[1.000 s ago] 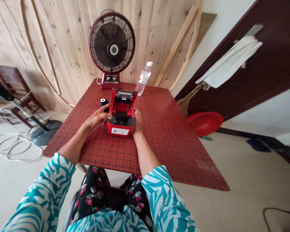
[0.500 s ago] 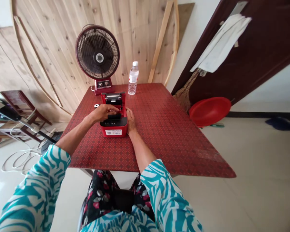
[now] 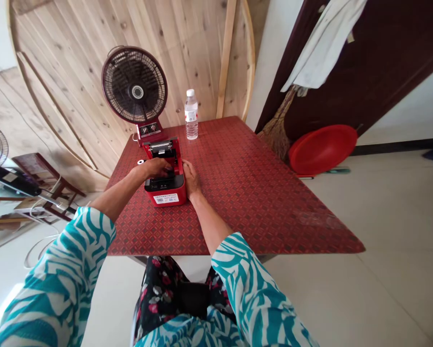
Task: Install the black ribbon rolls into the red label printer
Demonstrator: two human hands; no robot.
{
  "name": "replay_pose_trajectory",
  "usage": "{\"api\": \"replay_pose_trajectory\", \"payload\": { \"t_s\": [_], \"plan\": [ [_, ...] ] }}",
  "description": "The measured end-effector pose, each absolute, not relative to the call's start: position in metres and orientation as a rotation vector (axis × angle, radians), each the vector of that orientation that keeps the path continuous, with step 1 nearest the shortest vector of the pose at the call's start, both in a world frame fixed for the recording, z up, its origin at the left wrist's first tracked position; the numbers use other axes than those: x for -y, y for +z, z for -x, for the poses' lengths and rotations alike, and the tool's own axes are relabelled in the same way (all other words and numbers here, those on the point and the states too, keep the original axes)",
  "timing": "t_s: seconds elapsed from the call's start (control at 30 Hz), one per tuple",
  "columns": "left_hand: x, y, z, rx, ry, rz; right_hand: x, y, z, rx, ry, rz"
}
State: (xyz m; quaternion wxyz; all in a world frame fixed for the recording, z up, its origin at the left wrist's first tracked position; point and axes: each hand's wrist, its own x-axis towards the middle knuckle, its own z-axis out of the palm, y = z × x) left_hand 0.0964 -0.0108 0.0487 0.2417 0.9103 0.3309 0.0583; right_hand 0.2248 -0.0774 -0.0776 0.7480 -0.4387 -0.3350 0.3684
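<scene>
A small red printer stands on the red patterned table with its lid tipped up and back. My left hand lies over the open bay, its fingers curled down into it; whether they hold anything is hidden. My right hand presses flat against the printer's right side. A small dark roll with a white end stands on the table just left of the printer, apart from my left hand.
A dark red table fan and a clear water bottle stand at the table's far edge. A red basin and a broom lean by the door on the right. A wooden stool and cables sit at left.
My left hand has moved from beside the dark roll onto the printer's open bay. The right hand stays on the printer's side. The view has swung to the right.
</scene>
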Motion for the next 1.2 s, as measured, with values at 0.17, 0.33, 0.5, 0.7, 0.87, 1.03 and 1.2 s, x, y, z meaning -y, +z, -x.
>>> {"api": "replay_pose_trajectory", "payload": {
  "t_s": [0.17, 0.33, 0.5, 0.7, 0.87, 1.03, 1.2],
  "plan": [
    [0.017, 0.056, -0.099, -0.998, -0.064, -2.630, 0.077, -0.078, -0.224, 0.730, 0.796, 0.955],
    [0.029, 0.061, -0.092, -1.091, 0.002, -2.708, 0.078, -0.075, -0.224, 0.726, 0.834, 0.948],
    [0.042, 0.062, -0.086, -1.146, 0.146, -2.805, 0.080, -0.074, -0.226, 0.743, 0.835, 0.955],
    [0.049, 0.070, -0.069, -0.950, 0.604, -2.665, 0.078, -0.078, -0.226, 0.745, 0.833, 0.956],
    [0.037, 0.051, -0.019, -0.984, 1.209, -1.984, 0.077, -0.081, -0.229, 0.763, 0.804, 0.975],
    [0.020, 0.002, 0.013, -1.173, 1.389, -1.595, 0.078, -0.084, -0.230, 0.752, 0.832, 0.985],
    [0.015, -0.038, 0.010, -1.250, 1.242, -1.646, 0.080, -0.087, -0.229, 0.737, 0.808, 1.021]
  ]
}}
